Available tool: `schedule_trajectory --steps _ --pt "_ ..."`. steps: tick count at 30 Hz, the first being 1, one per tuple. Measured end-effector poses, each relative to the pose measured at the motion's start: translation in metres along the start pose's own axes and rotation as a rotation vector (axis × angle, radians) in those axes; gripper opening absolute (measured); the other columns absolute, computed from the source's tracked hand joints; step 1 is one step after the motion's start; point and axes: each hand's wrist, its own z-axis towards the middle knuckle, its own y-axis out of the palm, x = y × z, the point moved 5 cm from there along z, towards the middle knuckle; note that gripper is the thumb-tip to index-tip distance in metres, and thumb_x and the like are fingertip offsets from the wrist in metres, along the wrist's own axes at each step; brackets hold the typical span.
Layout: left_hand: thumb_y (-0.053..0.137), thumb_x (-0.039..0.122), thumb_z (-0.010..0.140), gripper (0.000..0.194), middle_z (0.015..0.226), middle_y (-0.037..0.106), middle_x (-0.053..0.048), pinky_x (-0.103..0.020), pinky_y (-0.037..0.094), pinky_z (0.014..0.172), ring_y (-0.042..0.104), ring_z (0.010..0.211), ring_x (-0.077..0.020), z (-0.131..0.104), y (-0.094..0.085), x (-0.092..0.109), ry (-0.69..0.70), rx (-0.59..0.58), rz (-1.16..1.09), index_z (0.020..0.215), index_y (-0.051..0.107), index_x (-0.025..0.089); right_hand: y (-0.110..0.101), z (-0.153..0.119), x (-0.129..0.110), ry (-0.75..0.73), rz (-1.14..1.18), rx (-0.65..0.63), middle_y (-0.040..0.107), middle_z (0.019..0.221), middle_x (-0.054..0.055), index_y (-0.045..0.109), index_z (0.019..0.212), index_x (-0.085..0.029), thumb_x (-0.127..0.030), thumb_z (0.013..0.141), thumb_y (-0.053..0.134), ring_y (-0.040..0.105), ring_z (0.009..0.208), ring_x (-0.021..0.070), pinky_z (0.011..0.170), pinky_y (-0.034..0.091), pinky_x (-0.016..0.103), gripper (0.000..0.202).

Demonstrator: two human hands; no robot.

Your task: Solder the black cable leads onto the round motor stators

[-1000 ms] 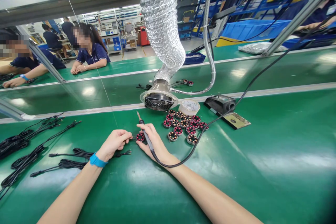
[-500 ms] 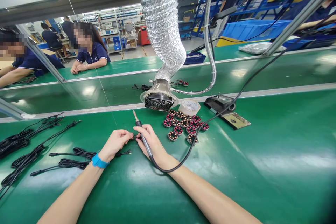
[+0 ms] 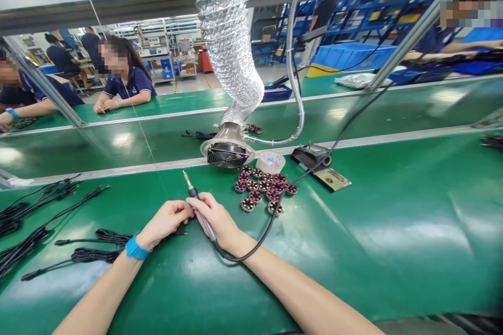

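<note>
My right hand is closed round a soldering iron, whose bare tip points up and away from me. The iron's black cord loops below that wrist and rises to the right. My left hand, with a blue wristband, pinches thumb and finger together right beside the right fingertips. Whatever is in the pinch is hidden. Black coiled cables lie left of the left wrist, and short wire ends show beneath that hand. Right of the hands sits a cluster of round parts with red and copper coils.
A fume extractor on a silver duct hangs past the hands. Behind the coils stand a tape roll and an iron stand. More black cables lie far left. Co-workers sit across the green bench.
The view has turned right, so the scene sits further left. My hands have drawn closer together, and the small dark piece visible between them before is now hidden.
</note>
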Motion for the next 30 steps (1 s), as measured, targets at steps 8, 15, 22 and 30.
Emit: schedule_trajectory --steps 8,15,22,30 --pt "0.074 0.053 0.071 0.042 0.061 0.063 -0.002 -0.02 0.042 0.048 0.055 0.049 -0.0096 0.01 -0.006 -0.014 0.013 0.049 -0.24 0.071 0.064 0.013 0.001 0.003 -0.003 0.164 0.222 0.219 0.058 0.105 0.005 0.055 0.123 -0.024 -0.004 0.085 0.049 0.065 0.09 0.0139 0.087 0.055 0.027 0.044" --pt "0.075 0.055 0.07 0.044 0.065 0.063 -0.001 -0.021 0.046 0.048 0.058 0.053 -0.0107 0.016 -0.022 -0.017 0.031 0.201 -0.254 0.078 0.065 0.013 -0.002 0.007 -0.005 0.09 0.114 0.147 0.055 0.115 0.008 0.049 0.134 -0.024 -0.005 0.086 0.048 0.063 0.099 0.0162 0.09 0.054 0.029 0.052" --pt "0.075 0.046 0.067 0.038 0.067 0.065 -0.005 -0.025 0.051 0.056 0.061 0.056 -0.0123 0.026 -0.057 -0.028 0.007 0.497 -0.346 0.075 0.065 0.01 -0.034 0.009 -0.01 -0.08 -0.355 -0.043 0.058 0.113 0.012 0.049 0.14 -0.025 -0.003 0.091 0.044 0.062 0.084 0.0202 0.076 0.054 0.034 0.054" --pt "0.054 0.053 0.086 0.045 0.051 0.053 0.003 -0.022 0.037 0.048 0.047 0.045 -0.0113 -0.034 -0.101 0.021 0.203 0.689 -0.125 0.097 0.07 0.013 -0.074 -0.018 -0.009 -0.089 -0.51 -0.137 0.059 0.118 0.014 0.053 0.137 -0.025 -0.009 0.094 0.044 0.063 0.085 0.0239 0.076 0.055 0.04 0.047"
